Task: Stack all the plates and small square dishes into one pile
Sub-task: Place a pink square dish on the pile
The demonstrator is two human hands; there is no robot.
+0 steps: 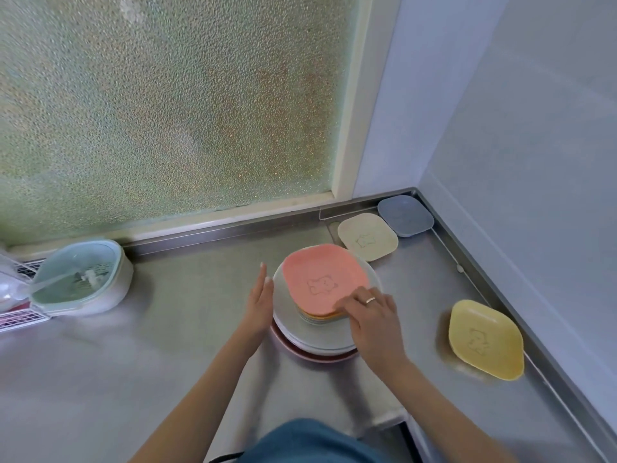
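Note:
A pile of round plates stands mid-counter, white ones over a pink one at the bottom. On top lie small square dishes, the uppermost a pink dish with a bear outline, orange and yellow rims showing beneath it. My right hand touches the pink dish's near right corner with bent fingers. Straight-fingered, my left hand rests against the pile's left rim. A cream square dish and a grey-blue one lie at the back right. Near the right edge sits a yellow square dish.
The steel counter ends at a frosted window at the back and a grey wall on the right. A pale green lidded container holding a utensil sits at the left beside a white rack.

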